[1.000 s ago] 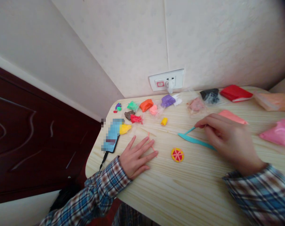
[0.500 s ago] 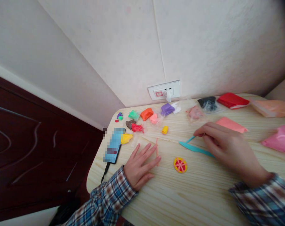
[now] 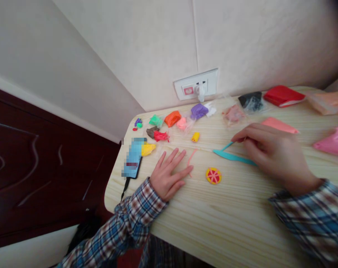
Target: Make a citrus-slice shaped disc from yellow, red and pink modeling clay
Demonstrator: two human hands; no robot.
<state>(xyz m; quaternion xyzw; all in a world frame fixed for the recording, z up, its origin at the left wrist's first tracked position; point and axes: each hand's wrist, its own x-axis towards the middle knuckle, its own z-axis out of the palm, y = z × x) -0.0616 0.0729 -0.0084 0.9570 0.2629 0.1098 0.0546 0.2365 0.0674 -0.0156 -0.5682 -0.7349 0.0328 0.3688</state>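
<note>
My left hand [image 3: 170, 175] lies on the table with its fingers spread. Its index fingertip is at a thin, slightly curved strand of pink clay [image 3: 189, 162]. To the right lies a small round clay disc [image 3: 213, 175] with a yellow rim, a red middle and pink strips across it. My right hand [image 3: 274, 154] is closed in a pinch on a thin turquoise modelling tool [image 3: 227, 146], its far end hidden by the fingers. Under that hand a turquoise plastic clay knife [image 3: 234, 157] rests on the table, its other end covered. A small yellow clay roll [image 3: 195, 137] stands beyond the strand.
Bags of coloured clay line the back of the wooden table [image 3: 213, 219], among them orange [image 3: 172, 118], purple [image 3: 199, 111] and red [image 3: 283, 96]. A phone [image 3: 134, 158] with a strap lies at the left edge. A plug sits in the wall socket [image 3: 196, 85].
The view has tilted down, so the table's things sit higher in the picture. The pink strand was straighter and now bends. My right hand keeps its pinch on the thin tool.
</note>
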